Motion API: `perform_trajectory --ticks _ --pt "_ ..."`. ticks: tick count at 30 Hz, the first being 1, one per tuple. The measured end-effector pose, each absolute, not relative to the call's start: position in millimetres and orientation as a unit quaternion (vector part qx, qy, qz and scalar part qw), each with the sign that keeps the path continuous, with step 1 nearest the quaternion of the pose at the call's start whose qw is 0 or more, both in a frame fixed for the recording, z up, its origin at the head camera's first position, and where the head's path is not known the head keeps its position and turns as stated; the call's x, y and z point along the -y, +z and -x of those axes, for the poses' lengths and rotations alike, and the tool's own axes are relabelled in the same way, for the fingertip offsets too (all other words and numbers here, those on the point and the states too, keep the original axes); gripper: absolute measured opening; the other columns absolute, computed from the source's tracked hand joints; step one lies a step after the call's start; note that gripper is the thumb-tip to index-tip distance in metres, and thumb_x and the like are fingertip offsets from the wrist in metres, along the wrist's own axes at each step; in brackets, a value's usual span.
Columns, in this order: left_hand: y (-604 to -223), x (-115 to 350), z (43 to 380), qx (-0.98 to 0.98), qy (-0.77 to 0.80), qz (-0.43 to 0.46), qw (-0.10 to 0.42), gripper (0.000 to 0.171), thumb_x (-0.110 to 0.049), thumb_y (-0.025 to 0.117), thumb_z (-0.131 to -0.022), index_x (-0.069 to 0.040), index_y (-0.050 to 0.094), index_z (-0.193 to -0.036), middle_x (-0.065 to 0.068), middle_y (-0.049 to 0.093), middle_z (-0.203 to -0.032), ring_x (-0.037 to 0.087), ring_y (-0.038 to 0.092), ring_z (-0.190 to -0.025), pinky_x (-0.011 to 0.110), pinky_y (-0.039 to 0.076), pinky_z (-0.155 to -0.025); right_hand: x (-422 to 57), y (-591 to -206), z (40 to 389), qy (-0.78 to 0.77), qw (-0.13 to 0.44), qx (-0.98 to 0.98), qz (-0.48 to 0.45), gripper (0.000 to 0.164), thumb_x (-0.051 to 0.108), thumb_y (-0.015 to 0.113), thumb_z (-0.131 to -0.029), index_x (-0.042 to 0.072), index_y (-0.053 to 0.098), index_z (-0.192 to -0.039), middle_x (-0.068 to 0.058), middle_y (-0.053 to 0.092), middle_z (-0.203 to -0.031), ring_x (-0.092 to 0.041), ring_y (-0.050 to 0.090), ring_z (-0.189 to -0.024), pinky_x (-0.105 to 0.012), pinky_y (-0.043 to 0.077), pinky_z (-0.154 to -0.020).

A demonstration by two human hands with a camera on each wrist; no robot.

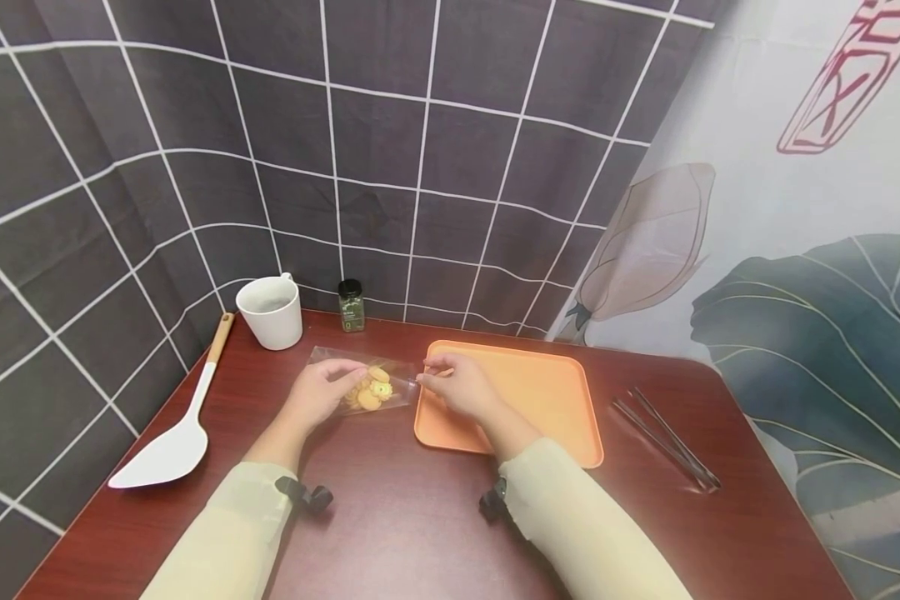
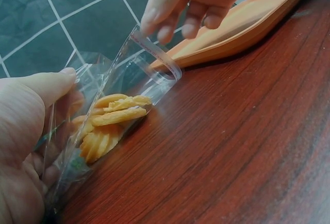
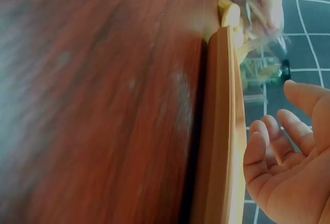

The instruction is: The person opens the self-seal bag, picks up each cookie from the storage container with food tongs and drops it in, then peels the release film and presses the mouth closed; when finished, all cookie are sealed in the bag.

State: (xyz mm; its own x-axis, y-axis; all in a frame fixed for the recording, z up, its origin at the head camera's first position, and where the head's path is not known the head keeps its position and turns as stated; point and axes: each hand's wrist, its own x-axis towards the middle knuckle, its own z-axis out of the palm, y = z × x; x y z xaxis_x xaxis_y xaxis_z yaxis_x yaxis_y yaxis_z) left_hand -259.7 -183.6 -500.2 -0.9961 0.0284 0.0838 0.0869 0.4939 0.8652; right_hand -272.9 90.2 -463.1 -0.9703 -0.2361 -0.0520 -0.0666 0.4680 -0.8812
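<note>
My left hand point(image 1: 320, 392) grips a clear plastic bag point(image 2: 111, 74) by its side, thumb on the near face and fingers behind. Inside the bag lie several yellow cookies point(image 2: 111, 118), some ridged like shells. The bag's mouth, edged by a sealing strip point(image 2: 160, 56), points toward my right hand point(image 1: 461, 385). That hand hovers over the left edge of an orange tray point(image 1: 528, 392), its fingers loosely bent and nothing between them in the right wrist view. In the left wrist view its fingertips point(image 2: 149, 26) are right by the corner of the bag's mouth.
A white mug point(image 1: 272, 317) and a spice jar with a black lid point(image 1: 351, 307) stand along the back wall. On the left lies a white spatula point(image 1: 168, 450) with a wooden handle. Metal tongs point(image 1: 667, 442) lie right of the tray on the red-brown table point(image 1: 390, 517).
</note>
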Motion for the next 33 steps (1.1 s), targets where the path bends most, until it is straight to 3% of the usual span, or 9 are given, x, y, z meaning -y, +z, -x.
perform_trajectory --ticks 5,12,21,28,33 --pt "-500 184 260 0.862 -0.505 0.033 0.029 0.034 -0.043 0.073 -0.102 -0.015 0.081 -0.121 0.010 0.079 -0.129 0.032 0.066 -0.132 0.057 0.048 -0.117 -76 -463 282 -0.508 0.078 -0.854 0.087 0.041 0.020 0.080 -0.096 0.003 0.072 -0.132 -0.012 0.078 -0.119 -0.013 0.071 -0.088 -0.023 0.055 -0.062" --pt "-499 185 260 0.862 -0.505 0.032 0.028 0.036 -0.045 0.072 -0.102 -0.016 0.081 -0.122 0.010 0.078 -0.130 0.032 0.066 -0.133 0.058 0.047 -0.117 -63 -459 294 -0.449 0.073 -0.886 0.088 0.041 0.024 0.080 -0.096 0.005 0.073 -0.132 -0.010 0.079 -0.125 -0.023 0.076 -0.112 -0.029 0.061 -0.085" --pt "-501 184 260 0.862 -0.504 0.035 0.031 0.033 -0.042 0.073 -0.102 -0.016 0.081 -0.122 0.011 0.079 -0.129 0.032 0.066 -0.133 0.058 0.047 -0.117 -62 -467 305 -0.415 0.071 -0.901 0.109 0.039 0.023 0.081 -0.094 0.003 0.075 -0.127 -0.012 0.081 -0.119 -0.026 0.076 -0.112 -0.041 0.059 -0.104" --pt "-500 183 260 0.864 -0.502 0.030 0.024 0.035 -0.044 0.072 -0.102 -0.017 0.080 -0.123 0.009 0.078 -0.131 0.032 0.065 -0.135 0.059 0.047 -0.117 -61 -472 306 -0.383 0.053 -0.915 0.116 0.017 0.022 0.079 -0.096 0.011 0.083 -0.107 -0.007 0.080 -0.113 -0.023 0.069 -0.105 -0.041 0.056 -0.102" --pt "-499 183 261 0.865 -0.501 0.027 0.018 0.037 -0.045 0.072 -0.102 -0.017 0.080 -0.125 0.010 0.077 -0.133 0.032 0.065 -0.135 0.058 0.047 -0.117 -61 -472 306 -0.381 0.048 -0.917 0.108 0.015 0.023 0.076 -0.099 0.012 0.084 -0.104 -0.005 0.081 -0.111 -0.024 0.070 -0.110 -0.042 0.055 -0.105"
